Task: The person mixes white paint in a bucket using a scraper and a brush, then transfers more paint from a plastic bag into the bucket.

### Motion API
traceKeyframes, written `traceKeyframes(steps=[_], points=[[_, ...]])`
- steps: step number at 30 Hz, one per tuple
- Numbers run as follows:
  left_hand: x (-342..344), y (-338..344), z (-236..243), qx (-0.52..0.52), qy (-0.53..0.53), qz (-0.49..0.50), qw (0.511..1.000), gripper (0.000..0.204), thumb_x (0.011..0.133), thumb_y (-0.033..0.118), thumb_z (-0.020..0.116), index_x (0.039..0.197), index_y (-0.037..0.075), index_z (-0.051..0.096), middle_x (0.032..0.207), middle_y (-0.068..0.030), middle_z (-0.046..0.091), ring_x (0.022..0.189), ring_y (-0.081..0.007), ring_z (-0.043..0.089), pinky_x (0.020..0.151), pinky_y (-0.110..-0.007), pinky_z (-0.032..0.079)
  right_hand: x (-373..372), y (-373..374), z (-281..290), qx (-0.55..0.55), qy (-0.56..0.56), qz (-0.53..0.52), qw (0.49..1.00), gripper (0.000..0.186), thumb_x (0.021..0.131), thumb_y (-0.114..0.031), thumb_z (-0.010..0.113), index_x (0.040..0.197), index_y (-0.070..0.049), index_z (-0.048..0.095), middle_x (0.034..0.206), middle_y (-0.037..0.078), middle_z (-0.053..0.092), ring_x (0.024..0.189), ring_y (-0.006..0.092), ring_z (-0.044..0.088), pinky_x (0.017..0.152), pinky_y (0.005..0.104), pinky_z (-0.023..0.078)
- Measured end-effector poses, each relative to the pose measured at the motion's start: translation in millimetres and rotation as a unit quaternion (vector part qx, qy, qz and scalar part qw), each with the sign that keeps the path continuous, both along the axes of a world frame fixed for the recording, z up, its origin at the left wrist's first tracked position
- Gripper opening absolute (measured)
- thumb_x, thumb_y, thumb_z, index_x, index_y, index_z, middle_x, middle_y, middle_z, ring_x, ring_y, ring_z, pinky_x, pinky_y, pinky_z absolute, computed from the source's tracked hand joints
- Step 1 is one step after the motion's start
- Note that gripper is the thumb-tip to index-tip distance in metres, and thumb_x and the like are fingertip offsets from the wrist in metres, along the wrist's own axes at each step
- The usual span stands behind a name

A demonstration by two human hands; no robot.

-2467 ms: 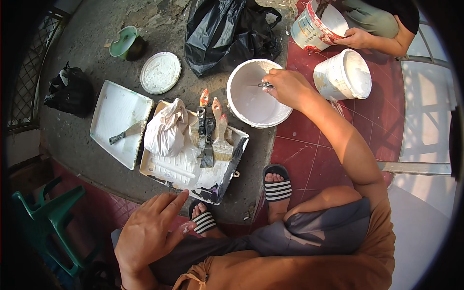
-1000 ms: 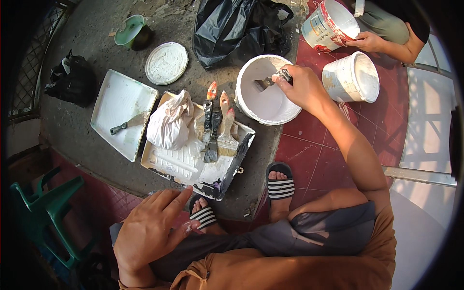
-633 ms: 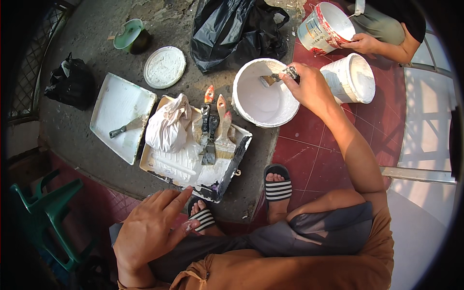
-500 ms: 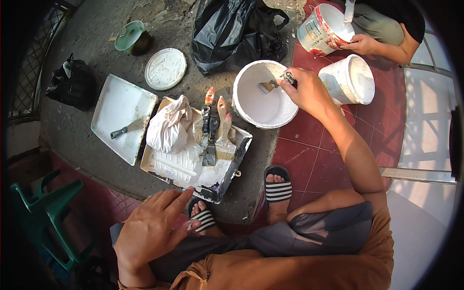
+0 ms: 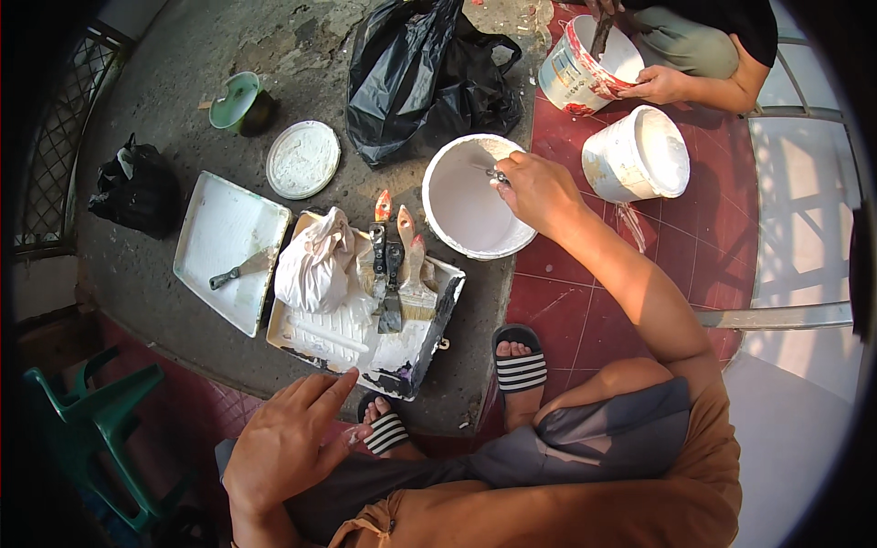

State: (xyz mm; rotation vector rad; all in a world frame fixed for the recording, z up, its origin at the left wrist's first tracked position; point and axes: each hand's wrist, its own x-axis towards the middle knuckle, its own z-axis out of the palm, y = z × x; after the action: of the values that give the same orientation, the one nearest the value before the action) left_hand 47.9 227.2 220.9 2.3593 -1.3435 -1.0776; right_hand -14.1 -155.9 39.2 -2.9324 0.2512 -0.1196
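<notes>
My right hand [image 5: 541, 190] grips a putty knife [image 5: 497, 174] over the open white bucket [image 5: 462, 210]. The knife's dark handle shows at my fingers, and its blade, seen nearly edge-on, points into the bucket. Whitish material coats the bucket's inside wall. My left hand [image 5: 285, 440] hangs open above my lap, fingers spread and whitish smears on the thumb; it holds nothing. Ahead of it lies a paint tray [image 5: 315, 336] bearing a crumpled white cloth [image 5: 315, 265], paint brushes [image 5: 418, 292] and scrapers [image 5: 390, 306].
Left of the tray, a second white tray [image 5: 215, 228] holds another putty knife [image 5: 239, 268]. Beyond are a white-coated lid [image 5: 303, 160], a green bowl [image 5: 239, 102] and black bags [image 5: 429, 87]. At right stand a white bucket [image 5: 610, 163] and a co-worker's hand [image 5: 660, 85] on a red-rimmed bucket [image 5: 566, 78].
My right hand has turned the putty knife, so its blade now shows nearly edge-on inside the bucket. The co-worker's tool has moved down into their bucket. The view has shifted slightly.
</notes>
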Motion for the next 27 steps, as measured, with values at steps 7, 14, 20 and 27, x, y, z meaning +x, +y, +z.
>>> traceKeyframes(steps=[7, 14, 20, 27], points=[[0.8, 1.4, -3.8, -0.024, -0.01, -0.009, 1.0, 0.06, 0.086, 0.025, 0.075, 0.138, 0.001, 0.056, 0.107, -0.0164, 0.064, 0.1, -0.0354, 0.064, 0.089, -0.043, 0.052, 4.3, 4.5, 3.2, 0.029, 0.043, -0.005, 0.999, 0.021, 0.095, -0.022, 0.064, 0.099, -0.002, 0.068, 0.1, 0.014, 0.068, 0.098, 0.0333, 0.069, 0.082, 0.0451, 0.057], [3.0, -0.6, -12.9, -0.014, -0.018, 0.028, 0.999, 0.054, 0.089, 0.03, 0.075, 0.135, 0.006, 0.061, 0.108, -0.0139, 0.068, 0.097, -0.0353, 0.069, 0.083, -0.043, 0.055, 1.4, 8.7, 2.6, 0.049, 0.07, -0.001, 0.996, 0.02, 0.093, -0.023, 0.066, 0.1, -0.004, 0.067, 0.097, 0.012, 0.068, 0.096, 0.0315, 0.069, 0.081, 0.0438, 0.057], [6.2, -12.4, -16.6, 0.015, -0.014, 0.033, 0.999, 0.052, 0.09, 0.031, 0.074, 0.135, 0.007, 0.061, 0.11, -0.012, 0.069, 0.1, -0.0341, 0.069, 0.084, -0.043, 0.055, -2.3, 13.0, 2.4, 0.084, 0.065, 0.021, 0.994, 0.021, 0.093, -0.02, 0.064, 0.101, -0.001, 0.069, 0.102, 0.016, 0.07, 0.097, 0.034, 0.069, 0.084, 0.0447, 0.057], [3.7, -36.1, -21.3, 0.035, -0.005, 0.024, 0.999, 0.052, 0.092, 0.035, 0.073, 0.135, 0.007, 0.061, 0.11, -0.0128, 0.069, 0.1, -0.0334, 0.07, 0.084, -0.044, 0.056, -8.3, 8.5, -3.0, 0.071, 0.066, 0.033, 0.995, 0.021, 0.093, -0.021, 0.065, 0.101, -0.002, 0.068, 0.1, 0.013, 0.07, 0.095, 0.0296, 0.07, 0.081, 0.0413, 0.058]])
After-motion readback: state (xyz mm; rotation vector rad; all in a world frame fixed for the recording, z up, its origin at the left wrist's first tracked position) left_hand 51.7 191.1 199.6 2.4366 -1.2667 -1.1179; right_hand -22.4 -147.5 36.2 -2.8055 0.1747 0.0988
